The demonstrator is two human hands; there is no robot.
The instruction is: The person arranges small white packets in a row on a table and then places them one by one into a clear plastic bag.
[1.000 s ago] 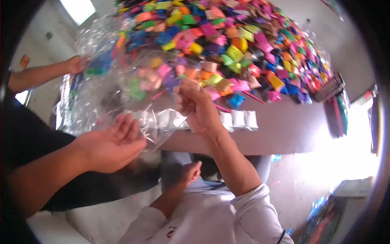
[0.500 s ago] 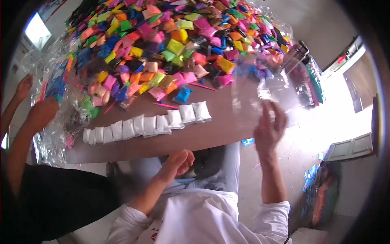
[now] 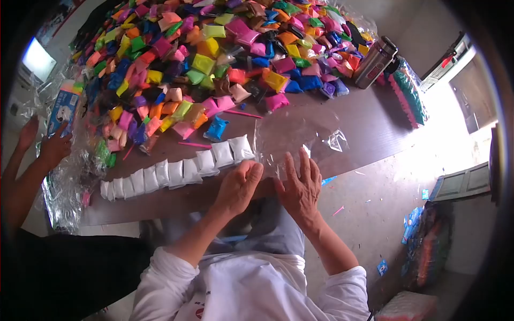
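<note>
A clear plastic bag (image 3: 300, 125) lies flat at the front of the table, its left edge running down to my left hand (image 3: 235, 190). That hand is closed, thumb pressed to curled fingers at the bag's near left corner. My right hand (image 3: 301, 187) rests with fingers stretched out on the bag's near part. Left of the bag, a slanting row of several white packets (image 3: 168, 172) lies side by side; the right end comes close to my left hand. Just beyond the row are a blue packet (image 3: 217, 129) and a pink stick (image 3: 195, 145).
A large heap of colourful packets (image 3: 203, 64) covers the table's far side. A metal flask (image 3: 376, 62) stands at the right, beside a teal-and-pink bag (image 3: 408, 93). At the left, another person's hands (image 3: 55, 147) are near crumpled clear plastic (image 3: 67, 198) and a blue printed pack (image 3: 64, 109).
My right hand has brought the clear bag down and left onto the table and opened flat on it. My left hand has risen from my lap to the bag's edge.
</note>
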